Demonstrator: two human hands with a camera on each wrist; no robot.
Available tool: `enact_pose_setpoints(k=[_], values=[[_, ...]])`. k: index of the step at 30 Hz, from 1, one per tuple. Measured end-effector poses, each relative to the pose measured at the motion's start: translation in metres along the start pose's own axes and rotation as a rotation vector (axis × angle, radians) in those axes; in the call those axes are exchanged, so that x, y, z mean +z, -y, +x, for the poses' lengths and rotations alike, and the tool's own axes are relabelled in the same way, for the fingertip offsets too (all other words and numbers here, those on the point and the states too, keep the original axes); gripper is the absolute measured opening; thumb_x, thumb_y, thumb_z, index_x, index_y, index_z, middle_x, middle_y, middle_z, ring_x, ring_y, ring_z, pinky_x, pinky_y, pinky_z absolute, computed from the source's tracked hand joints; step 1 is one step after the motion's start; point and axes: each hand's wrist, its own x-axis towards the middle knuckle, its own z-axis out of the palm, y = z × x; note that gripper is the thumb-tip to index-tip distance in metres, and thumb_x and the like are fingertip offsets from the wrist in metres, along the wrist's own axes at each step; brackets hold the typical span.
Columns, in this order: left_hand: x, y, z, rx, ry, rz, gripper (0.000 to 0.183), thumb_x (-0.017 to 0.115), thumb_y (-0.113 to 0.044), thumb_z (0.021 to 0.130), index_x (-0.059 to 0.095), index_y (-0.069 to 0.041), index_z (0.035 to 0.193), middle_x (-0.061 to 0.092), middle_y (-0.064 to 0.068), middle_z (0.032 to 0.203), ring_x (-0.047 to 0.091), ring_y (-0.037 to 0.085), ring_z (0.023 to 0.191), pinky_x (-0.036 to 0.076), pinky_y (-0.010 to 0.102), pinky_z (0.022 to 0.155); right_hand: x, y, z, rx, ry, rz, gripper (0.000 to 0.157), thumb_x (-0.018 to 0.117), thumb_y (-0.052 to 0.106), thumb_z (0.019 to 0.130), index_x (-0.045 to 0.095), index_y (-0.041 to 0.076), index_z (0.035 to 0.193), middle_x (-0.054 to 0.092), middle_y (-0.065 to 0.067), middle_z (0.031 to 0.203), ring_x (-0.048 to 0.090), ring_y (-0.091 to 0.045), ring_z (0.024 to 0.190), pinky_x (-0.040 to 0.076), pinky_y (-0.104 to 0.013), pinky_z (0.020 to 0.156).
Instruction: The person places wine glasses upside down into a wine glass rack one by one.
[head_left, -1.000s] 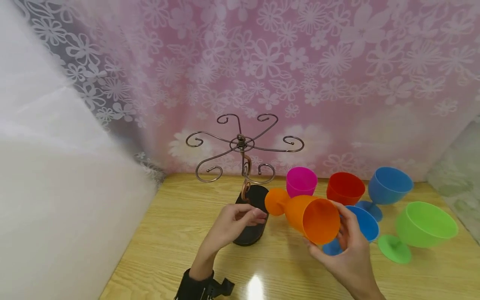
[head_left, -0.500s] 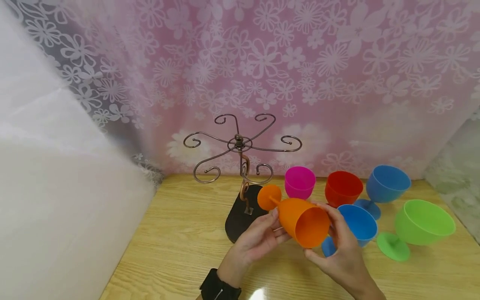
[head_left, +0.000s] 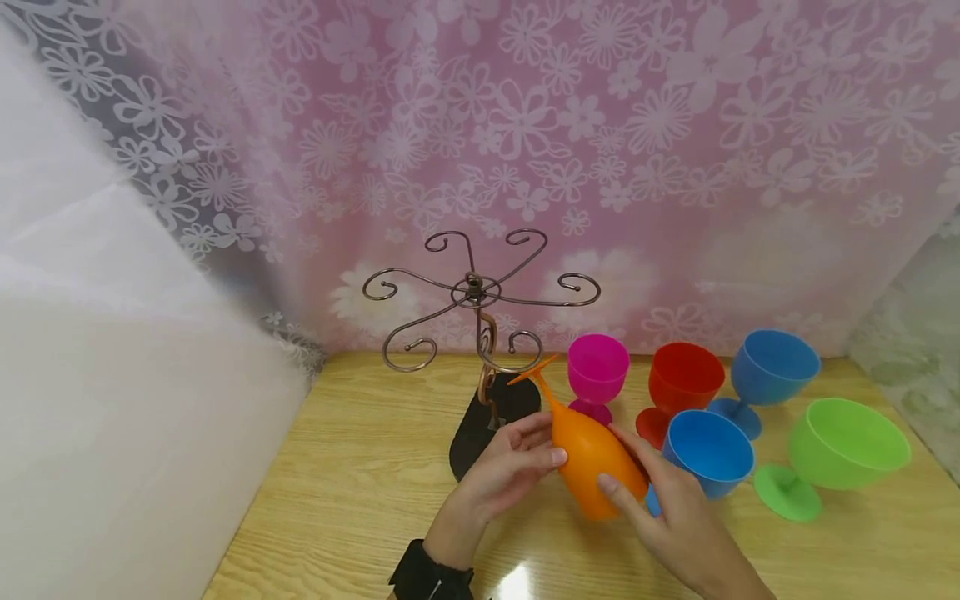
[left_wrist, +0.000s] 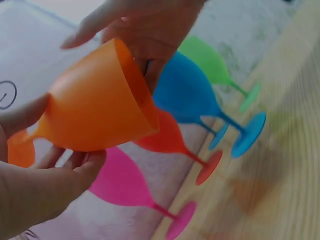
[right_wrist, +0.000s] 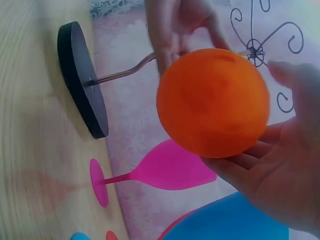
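Observation:
An orange plastic goblet (head_left: 596,467) is held in the air, tilted with its foot up and away and its mouth down. Thumb and fingers of my left hand (head_left: 498,475) grip the lower bowl near the stem. My right hand (head_left: 675,508) holds the bowl near the rim, thumb on the near side, other fingers partly hidden behind it. The goblet's mouth faces the camera in the right wrist view, where the bowl (right_wrist: 212,102) shows as a round disc. Just beyond the left hand stands a wire rack (head_left: 476,292) with curled arms and a black base (head_left: 468,433).
Upright on the wooden table (head_left: 337,467) at the right are a magenta goblet (head_left: 598,371), a red goblet (head_left: 686,377), a near blue goblet (head_left: 708,454), a far blue goblet (head_left: 776,367) and a green goblet (head_left: 847,442). A pink floral curtain (head_left: 525,150) hangs behind.
My left hand moved right and took hold of the orange goblet. The goblet has turned so its mouth, which faced the head camera, now points down and its foot points up.

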Motion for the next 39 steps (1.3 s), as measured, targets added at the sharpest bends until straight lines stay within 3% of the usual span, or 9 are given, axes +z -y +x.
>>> enact_pose_setpoints(k=[4, 10, 15, 22, 26, 29, 34, 36, 39], values=[[0.007, -0.008, -0.005, 0.070, 0.005, 0.177, 0.061, 0.074, 0.001, 0.089, 0.051, 0.005, 0.145, 0.058, 0.016, 0.141, 0.059, 0.025, 0.126, 0.047, 0.036, 0.109, 0.003, -0.002, 0.001, 0.034, 0.042, -0.007, 0.073, 0.068, 0.048, 0.097, 0.043, 0.009, 0.153, 0.060, -0.013, 0.142, 0.062, -0.035, 0.121, 0.058, -0.052, 0.090], [0.013, -0.014, -0.011, 0.197, 0.065, 0.376, 0.061, 0.079, -0.005, 0.090, 0.052, 0.005, 0.144, 0.057, 0.016, 0.143, 0.054, 0.024, 0.133, 0.039, 0.037, 0.116, 0.008, -0.004, 0.003, 0.024, 0.089, 0.039, 0.090, 0.083, 0.051, 0.083, 0.044, 0.007, 0.150, 0.060, -0.010, 0.140, 0.062, -0.036, 0.122, 0.059, -0.048, 0.089], [0.015, -0.014, -0.011, 0.263, 0.149, 0.443, 0.059, 0.075, 0.000, 0.092, 0.052, 0.004, 0.146, 0.055, 0.018, 0.145, 0.047, 0.028, 0.141, 0.032, 0.044, 0.120, 0.012, -0.006, 0.005, -0.009, 0.059, 0.029, 0.093, 0.088, 0.048, 0.078, 0.046, 0.004, 0.148, 0.064, -0.013, 0.137, 0.065, -0.038, 0.119, 0.059, -0.048, 0.087], [0.015, -0.013, -0.010, 0.311, 0.187, 0.479, 0.057, 0.074, 0.000, 0.094, 0.050, 0.004, 0.146, 0.054, 0.019, 0.146, 0.047, 0.029, 0.141, 0.032, 0.041, 0.120, 0.015, -0.007, 0.006, -0.004, 0.025, 0.013, 0.094, 0.090, 0.048, 0.076, 0.047, 0.003, 0.147, 0.065, -0.015, 0.134, 0.066, -0.039, 0.117, 0.059, -0.050, 0.087], [0.011, -0.018, -0.010, 0.403, 0.196, 0.575, 0.053, 0.070, 0.000, 0.096, 0.050, 0.005, 0.145, 0.053, 0.021, 0.146, 0.047, 0.035, 0.141, 0.034, 0.044, 0.118, 0.013, -0.005, 0.005, -0.039, -0.043, 0.030, 0.091, 0.093, 0.043, 0.075, 0.049, 0.004, 0.145, 0.065, -0.012, 0.133, 0.067, -0.036, 0.116, 0.058, -0.050, 0.087], [0.002, -0.025, -0.011, 0.523, 0.050, 0.678, 0.041, 0.066, 0.002, 0.098, 0.057, 0.007, 0.138, 0.060, 0.024, 0.138, 0.055, 0.039, 0.132, 0.043, 0.045, 0.112, 0.007, 0.001, 0.005, -0.058, -0.125, 0.076, 0.087, 0.094, 0.036, 0.074, 0.051, 0.007, 0.144, 0.065, -0.008, 0.132, 0.067, -0.034, 0.116, 0.058, -0.045, 0.089], [-0.022, -0.033, -0.011, 0.728, -0.430, 0.862, 0.021, 0.066, 0.002, 0.098, 0.070, 0.002, 0.118, 0.071, 0.017, 0.114, 0.069, 0.030, 0.106, 0.059, 0.039, 0.091, 0.001, 0.012, 0.011, -0.096, -0.232, 0.151, 0.089, 0.096, 0.025, 0.073, 0.050, 0.009, 0.147, 0.063, -0.007, 0.136, 0.066, -0.032, 0.120, 0.050, -0.018, 0.092], [-0.030, -0.032, -0.009, 0.782, -0.557, 0.925, 0.022, 0.068, 0.000, 0.098, 0.069, 0.000, 0.120, 0.070, 0.017, 0.114, 0.067, 0.029, 0.106, 0.059, 0.041, 0.089, 0.001, 0.015, 0.016, -0.105, -0.250, 0.146, 0.090, 0.096, 0.025, 0.073, 0.049, 0.008, 0.148, 0.063, -0.009, 0.138, 0.065, -0.033, 0.122, 0.051, -0.021, 0.093], [-0.041, -0.025, -0.003, 0.808, -0.622, 0.969, 0.033, 0.070, -0.003, 0.098, 0.065, 0.001, 0.130, 0.066, 0.020, 0.125, 0.064, 0.033, 0.116, 0.055, 0.047, 0.097, 0.003, 0.020, 0.026, -0.103, -0.250, 0.133, 0.091, 0.095, 0.029, 0.074, 0.049, 0.005, 0.148, 0.062, -0.012, 0.140, 0.064, -0.035, 0.123, 0.054, -0.039, 0.093]])
